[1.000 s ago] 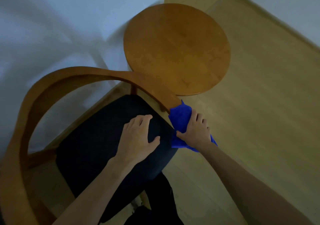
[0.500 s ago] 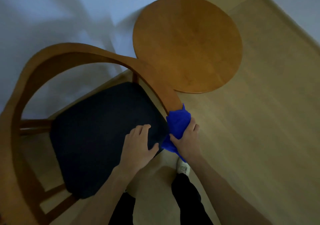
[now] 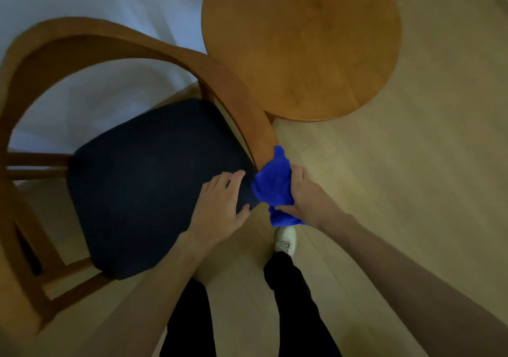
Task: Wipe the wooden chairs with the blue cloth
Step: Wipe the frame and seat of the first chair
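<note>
the right hand (image 3: pixel 308 199) grips the bunched blue cloth (image 3: pixel 273 188) against the front end of the wooden chair (image 3: pixel 82 45)'s curved rail, while the left hand (image 3: pixel 220 208) rests flat-fingered on the dark seat (image 3: pixel 143 180). i'd judge the job barely halfway; the rest of the rail and legs look unwiped.

The cloth (image 3: pixel 273 184) is a vivid royal blue; the chair frame (image 3: pixel 154 49) a warm honey-brown wood, its seat pad (image 3: pixel 148 180) a plain navy, or possibly black in this dim light; the round table (image 3: pixel 301 43), upper right, is amber-orange; the floor (image 3: pixel 412 191) pale tan planks; trousers (image 3: pixel 297 301) black; shoe (image 3: pixel 286 241) white.
</note>
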Available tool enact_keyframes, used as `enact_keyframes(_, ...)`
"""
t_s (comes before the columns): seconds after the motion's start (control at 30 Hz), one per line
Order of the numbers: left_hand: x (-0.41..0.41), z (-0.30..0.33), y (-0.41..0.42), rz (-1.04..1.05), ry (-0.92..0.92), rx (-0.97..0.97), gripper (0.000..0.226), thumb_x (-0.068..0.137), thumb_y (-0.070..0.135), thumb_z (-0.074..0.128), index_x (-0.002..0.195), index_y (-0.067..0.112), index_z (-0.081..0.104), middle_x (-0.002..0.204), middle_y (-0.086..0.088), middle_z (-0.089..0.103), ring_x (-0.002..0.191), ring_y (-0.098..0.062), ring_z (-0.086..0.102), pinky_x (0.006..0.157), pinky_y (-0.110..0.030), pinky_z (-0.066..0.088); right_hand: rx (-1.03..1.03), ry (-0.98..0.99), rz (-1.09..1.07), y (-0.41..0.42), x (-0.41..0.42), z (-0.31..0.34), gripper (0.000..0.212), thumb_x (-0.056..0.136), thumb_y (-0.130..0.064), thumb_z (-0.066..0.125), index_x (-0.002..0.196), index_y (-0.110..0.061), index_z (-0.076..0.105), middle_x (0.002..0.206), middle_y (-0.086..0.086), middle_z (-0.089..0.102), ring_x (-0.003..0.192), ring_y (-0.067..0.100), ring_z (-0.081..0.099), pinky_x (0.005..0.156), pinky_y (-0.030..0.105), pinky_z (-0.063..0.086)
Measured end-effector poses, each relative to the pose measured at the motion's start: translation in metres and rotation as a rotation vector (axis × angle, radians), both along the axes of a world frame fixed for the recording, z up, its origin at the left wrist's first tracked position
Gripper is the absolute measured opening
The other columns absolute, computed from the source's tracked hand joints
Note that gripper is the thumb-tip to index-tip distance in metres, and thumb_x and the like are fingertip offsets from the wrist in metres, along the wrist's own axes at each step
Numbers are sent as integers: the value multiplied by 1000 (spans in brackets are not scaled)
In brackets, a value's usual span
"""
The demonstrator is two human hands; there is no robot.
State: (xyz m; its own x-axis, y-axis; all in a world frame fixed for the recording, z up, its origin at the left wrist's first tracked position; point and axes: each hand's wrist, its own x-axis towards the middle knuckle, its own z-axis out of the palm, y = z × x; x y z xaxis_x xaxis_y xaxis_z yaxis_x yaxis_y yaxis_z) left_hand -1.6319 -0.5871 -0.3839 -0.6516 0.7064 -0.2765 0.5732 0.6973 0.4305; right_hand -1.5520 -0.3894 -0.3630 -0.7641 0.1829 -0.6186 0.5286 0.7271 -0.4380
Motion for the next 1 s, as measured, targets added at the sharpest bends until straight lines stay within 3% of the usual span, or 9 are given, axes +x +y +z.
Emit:
enact_keyframes(0.2,4,-2,-6,-11,15,28,72,86,39,65,146,16,32,134,-3,49,124,-19,45,101,-34,38,145,-22,268,29,-10,9,47,93,-28,64,126,-6,38,116,12,60,95,34,62,84,43,48)
enact_keyframes(0.3,4,-3,-19,0,24,18,72,85,38,66,146,15,34,133,-4,50,123,-20,46,100,-35,39,195,6,288,33,-14,9,39,94,-25,60,123,-9,40,113,10,61,92,32,62,79,38,46)
enact_keyframes(0.5,17,-3,-51,34,20,2,71,83,37,67,144,14,38,129,-2,52,119,-19,48,96,-33,40,147,76,47,8,13,-2,72,89,-34,69,146,-14,29,125,7,59,96,29,64,82,37,49)
enact_keyframes(0.6,25,-4,-63,48,1,4,71,83,37,67,144,15,38,129,-1,52,120,-18,48,97,-33,40,36,51,-210,-22,20,-12,94,83,-44,75,152,-13,18,132,8,56,106,26,61,86,33,46)
enact_keyframes(0.7,30,-6,-69,48,-3,5,69,84,38,65,144,16,38,129,0,52,120,-18,48,97,-33,40,85,149,-392,-47,20,-23,96,80,-48,75,151,-12,21,133,8,53,108,24,60,83,31,45)
enact_keyframes(0.83,28,-5,-66,33,9,12,69,83,37,66,143,14,39,126,-1,53,117,-19,50,94,-33,41,142,157,-375,-43,15,-26,81,79,-43,77,138,-12,32,119,4,57,93,19,59,73,29,43)
enact_keyframes(0.9,25,-4,-64,16,30,19,69,83,37,67,142,13,39,125,-2,54,115,-20,51,93,-33,42,185,91,-256,-27,16,-22,65,83,-40,73,131,-13,38,107,3,62,80,18,56,68,30,41)
enact_keyframes(1.0,19,-5,-63,32,25,32,67,85,37,65,142,14,38,126,-3,53,116,-21,49,94,-35,42,435,47,-30,-4,17,-11,38,91,-31,60,122,-15,45,96,2,67,69,21,51,64,31,36)
